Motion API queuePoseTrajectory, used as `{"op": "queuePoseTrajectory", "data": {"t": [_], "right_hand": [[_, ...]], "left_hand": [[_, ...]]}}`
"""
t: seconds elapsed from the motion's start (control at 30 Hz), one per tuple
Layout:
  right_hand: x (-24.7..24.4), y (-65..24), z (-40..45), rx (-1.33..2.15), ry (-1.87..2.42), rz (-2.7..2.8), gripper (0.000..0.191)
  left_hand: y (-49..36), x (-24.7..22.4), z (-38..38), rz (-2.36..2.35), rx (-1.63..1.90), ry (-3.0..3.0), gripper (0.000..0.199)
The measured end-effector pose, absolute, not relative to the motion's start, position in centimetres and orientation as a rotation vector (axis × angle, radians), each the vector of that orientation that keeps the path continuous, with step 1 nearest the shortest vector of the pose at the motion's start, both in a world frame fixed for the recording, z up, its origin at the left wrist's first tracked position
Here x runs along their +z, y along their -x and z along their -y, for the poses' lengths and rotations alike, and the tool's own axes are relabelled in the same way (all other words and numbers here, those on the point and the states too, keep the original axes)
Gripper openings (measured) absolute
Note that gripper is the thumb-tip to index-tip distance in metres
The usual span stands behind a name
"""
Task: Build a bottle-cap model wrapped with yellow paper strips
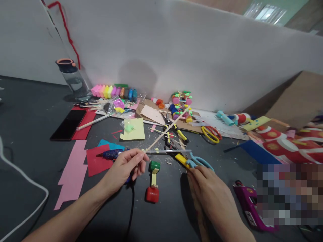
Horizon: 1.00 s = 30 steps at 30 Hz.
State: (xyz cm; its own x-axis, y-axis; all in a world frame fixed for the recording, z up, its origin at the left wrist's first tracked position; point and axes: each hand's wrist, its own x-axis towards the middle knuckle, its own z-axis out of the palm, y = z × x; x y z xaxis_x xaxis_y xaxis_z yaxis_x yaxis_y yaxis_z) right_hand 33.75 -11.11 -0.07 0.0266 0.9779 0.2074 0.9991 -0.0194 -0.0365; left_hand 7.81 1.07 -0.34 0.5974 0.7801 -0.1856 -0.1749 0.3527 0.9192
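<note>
My left hand (132, 163) is closed in a pinch on the lower end of a thin wooden stick (166, 131), which slants up to the right. Blue-handled scissors (200, 162) lie at the fingertips of my right hand (208, 186), whose fingers are bent together over the handles; the fingertips are partly hidden. Beside the scissors is a yellow utility knife (181, 159). Below my left hand, a green roll (154, 166) and a red roll (152, 195) are joined by a pale strip. A blue glue gun (112, 154) lies partly behind my left hand.
Yellow-black pliers (180, 134) and orange-yellow scissors (212, 133) lie ahead. Paper pieces, a phone (68, 124) and a water bottle (74, 82) are at left. Coloured clay (113, 91) lines the wall. At right are a purple toy car (252, 208) and red-white rolls (285, 148).
</note>
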Motion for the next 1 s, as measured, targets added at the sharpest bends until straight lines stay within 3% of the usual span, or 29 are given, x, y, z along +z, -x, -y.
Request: {"op": "queuePoseTrajectory", "data": {"t": [0.2,0.6,0.8,1.0], "right_hand": [[-1.2,-37.2,10.4,-0.161,2.292,1.939,0.035],[-0.8,-41.7,8.5,0.34,2.415,1.924,0.029],[0.5,-44.0,6.4,0.246,2.567,1.765,0.022],[0.6,-41.6,1.2,0.204,2.462,1.816,0.028]], "left_hand": [[-7.8,-0.2,-0.8,-0.686,0.69,-1.044,0.03],[-7.8,-0.1,-0.6,-0.694,0.695,-1.054,0.034],[-7.8,0.0,-0.7,-0.707,0.707,-1.052,0.036],[-8.0,0.0,-0.6,-0.698,0.688,-1.064,0.037]]}}
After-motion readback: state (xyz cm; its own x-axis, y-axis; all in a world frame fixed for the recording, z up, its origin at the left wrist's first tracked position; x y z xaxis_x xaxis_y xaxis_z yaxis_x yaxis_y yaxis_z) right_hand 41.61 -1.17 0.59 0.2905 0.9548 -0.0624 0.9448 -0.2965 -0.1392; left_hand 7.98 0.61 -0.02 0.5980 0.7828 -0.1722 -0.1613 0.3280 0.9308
